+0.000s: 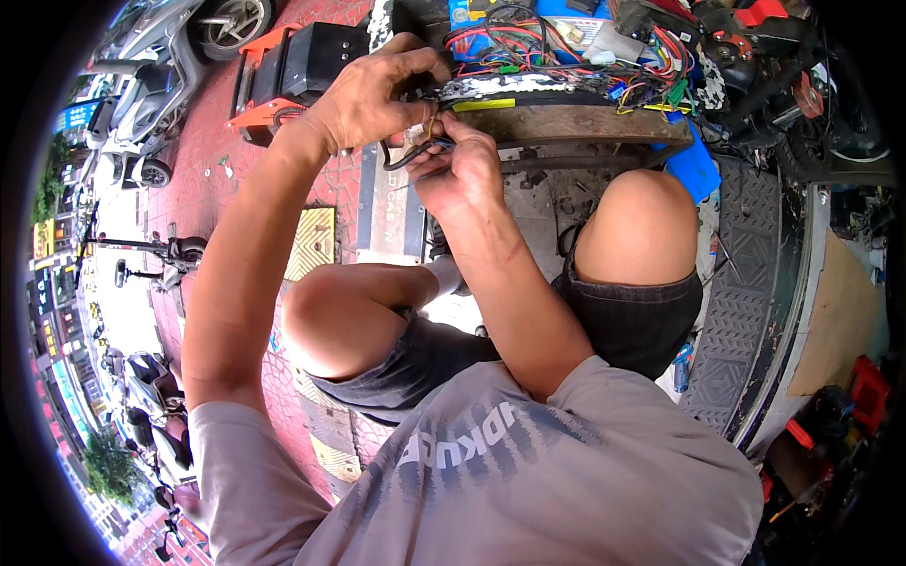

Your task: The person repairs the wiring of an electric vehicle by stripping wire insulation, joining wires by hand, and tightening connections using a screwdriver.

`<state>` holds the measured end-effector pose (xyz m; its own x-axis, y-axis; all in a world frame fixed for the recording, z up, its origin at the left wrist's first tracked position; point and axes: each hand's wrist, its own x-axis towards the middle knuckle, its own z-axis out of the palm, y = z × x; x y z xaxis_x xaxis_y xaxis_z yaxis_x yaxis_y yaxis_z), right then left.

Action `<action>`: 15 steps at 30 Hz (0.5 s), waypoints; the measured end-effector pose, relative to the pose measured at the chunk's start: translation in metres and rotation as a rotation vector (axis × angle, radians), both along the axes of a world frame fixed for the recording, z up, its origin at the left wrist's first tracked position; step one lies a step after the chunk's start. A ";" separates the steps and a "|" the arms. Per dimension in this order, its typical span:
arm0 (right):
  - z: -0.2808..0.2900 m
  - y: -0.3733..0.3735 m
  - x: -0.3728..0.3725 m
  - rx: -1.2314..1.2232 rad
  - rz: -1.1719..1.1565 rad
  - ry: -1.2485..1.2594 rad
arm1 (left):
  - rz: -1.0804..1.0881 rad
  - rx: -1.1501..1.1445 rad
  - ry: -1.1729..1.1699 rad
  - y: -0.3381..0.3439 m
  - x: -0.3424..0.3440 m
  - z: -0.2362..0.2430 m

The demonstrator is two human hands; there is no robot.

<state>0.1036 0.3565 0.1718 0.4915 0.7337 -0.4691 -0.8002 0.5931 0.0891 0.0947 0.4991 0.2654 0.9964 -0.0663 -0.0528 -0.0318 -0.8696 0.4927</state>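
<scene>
Both my hands are raised together at the edge of a cluttered bench. My left hand (370, 99) is closed, its fingers bent around a small dark thing largely hidden by them. My right hand (464, 172), palm up, pinches thin brownish wires. A small white plug connector (415, 134) sits on these wires between the two hands. A thick black cable (404, 160) loops just under the connector and passes into my right hand. The fingertips partly cover how the wires join.
Tangled red, black and green wires (661, 61) lie along the bench, whose wooden edge (585, 124) faces me. A black-and-orange metal case (307, 66) stands to the left. My bare knees are below; scooters (142, 94) are parked on red paving, and a ridged mat (741, 283) lies right.
</scene>
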 end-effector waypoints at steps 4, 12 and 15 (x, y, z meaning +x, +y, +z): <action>-0.013 0.005 0.000 0.048 0.020 0.008 | 0.036 -0.136 0.042 0.003 0.002 -0.003; -0.031 -0.012 0.023 -0.042 0.205 -0.288 | -0.076 -0.078 -0.146 0.008 -0.009 -0.004; -0.029 -0.020 0.027 -0.058 0.273 -0.329 | -0.088 -0.020 -0.114 0.004 -0.012 0.010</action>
